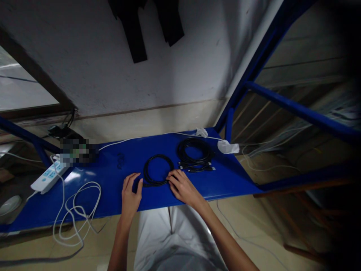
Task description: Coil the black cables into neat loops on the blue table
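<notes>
A single black cable (pixel 158 156) lies in a round coil near the front of the blue table. My right hand (pixel 180 184) is closed on the coil's lower right side, its fingertips pinching the strands. Just left of the coil rests my left hand (pixel 132 192), thumb and fingers apart, close to a cable end by the thumb. Nothing shows between those fingers. To the right, several black coiled cables (pixel 208 152) are stacked, their plugs toward the front. Small dark loops (pixel 120 161) lie on the table, left of the single coil.
On the blue table (pixel 109 188), a white power strip (pixel 49 177) sits at left, beside a pixelated patch. A loose white cord (pixel 97 184) hangs over the front edge. Crumpled white pieces (pixel 228 147) lie at the right rear. A blue frame post (pixel 229 124) rises there, before the wall.
</notes>
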Demonstrator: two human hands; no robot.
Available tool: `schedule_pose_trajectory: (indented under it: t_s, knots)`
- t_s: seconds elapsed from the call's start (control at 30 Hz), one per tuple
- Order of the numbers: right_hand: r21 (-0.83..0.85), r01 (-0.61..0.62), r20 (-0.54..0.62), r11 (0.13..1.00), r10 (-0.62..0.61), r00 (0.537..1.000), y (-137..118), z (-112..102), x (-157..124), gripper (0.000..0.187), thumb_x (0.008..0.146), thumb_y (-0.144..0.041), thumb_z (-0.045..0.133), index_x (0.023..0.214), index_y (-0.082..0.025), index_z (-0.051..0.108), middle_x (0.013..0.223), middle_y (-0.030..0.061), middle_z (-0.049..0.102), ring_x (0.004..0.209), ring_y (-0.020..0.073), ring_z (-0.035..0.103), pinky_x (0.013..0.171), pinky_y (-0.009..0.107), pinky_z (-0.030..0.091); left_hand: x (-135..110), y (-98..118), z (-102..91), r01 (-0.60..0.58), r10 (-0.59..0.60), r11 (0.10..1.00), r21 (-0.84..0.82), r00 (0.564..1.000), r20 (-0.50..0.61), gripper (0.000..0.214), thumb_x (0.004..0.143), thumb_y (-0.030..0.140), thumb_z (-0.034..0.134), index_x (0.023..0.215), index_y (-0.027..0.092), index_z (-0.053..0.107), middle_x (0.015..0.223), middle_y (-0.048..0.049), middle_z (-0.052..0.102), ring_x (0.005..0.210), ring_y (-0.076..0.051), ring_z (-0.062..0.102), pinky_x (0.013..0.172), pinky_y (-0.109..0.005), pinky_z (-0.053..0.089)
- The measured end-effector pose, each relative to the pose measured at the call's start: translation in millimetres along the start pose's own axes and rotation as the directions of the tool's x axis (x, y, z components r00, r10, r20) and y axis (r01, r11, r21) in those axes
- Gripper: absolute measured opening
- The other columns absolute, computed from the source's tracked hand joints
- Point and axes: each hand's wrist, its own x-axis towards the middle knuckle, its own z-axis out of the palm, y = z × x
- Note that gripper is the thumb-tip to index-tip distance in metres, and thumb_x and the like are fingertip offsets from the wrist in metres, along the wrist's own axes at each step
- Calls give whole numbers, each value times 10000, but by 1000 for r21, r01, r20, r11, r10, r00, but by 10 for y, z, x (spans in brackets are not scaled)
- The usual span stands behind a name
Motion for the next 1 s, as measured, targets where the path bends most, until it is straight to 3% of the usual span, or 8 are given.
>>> schedule_pose_trajectory:
  t_s: [0.27, 0.43, 0.73, 1.0]
  knots:
    - [-62, 5, 25, 998, -4, 1000, -23, -1, 0, 280, 1039, -109, 545, 1287, -202, 637, 1286, 156, 629, 1201, 304, 595, 1087, 548, 555, 644, -754, -216, 35, -25, 966, 255, 999, -45, 388, 1049, 412, 593, 1381, 227, 674, 1371, -152, 671, 1320, -353, 619, 1190, -577, 460]
    - [-80, -3, 46, 997, 7, 999, -41, -21, -13, 270, 1009, -97, 574, 1247, -216, 621, 1256, 140, 610, 1148, 302, 579, 1059, 536, 556, 790, -1109, -219, 28, -35, 947, 319, 999, 15, 346, 1041, 403, 566, 1255, 209, 756, 1302, -161, 688, 1271, -358, 634, 1153, -585, 472]
    - [-47, -7, 12, 999, 7, 1000, -33, -22, 20, 224, 1035, -123, 547, 1228, -215, 614, 1229, 142, 616, 1132, 296, 596, 1031, 527, 584, 717, -1117, -192, 76, -54, 971, 229, 993, -101, 333, 1050, 459, 592, 1125, 198, 784, 1200, -136, 718, 1127, -308, 677, 1083, -501, 545]
    - [-22, -41, -5, 999, 41, 999, -39, -14, 17, 211, 1030, -127, 554, 1215, -211, 610, 1312, 158, 614, 1239, 302, 599, 1143, 576, 537, 690, -1109, -249, 28, 6, 962, 271, 992, -123, 353, 1088, 487, 570, 1138, 203, 773, 1169, -130, 772, 1109, -317, 696, 1096, -517, 502]
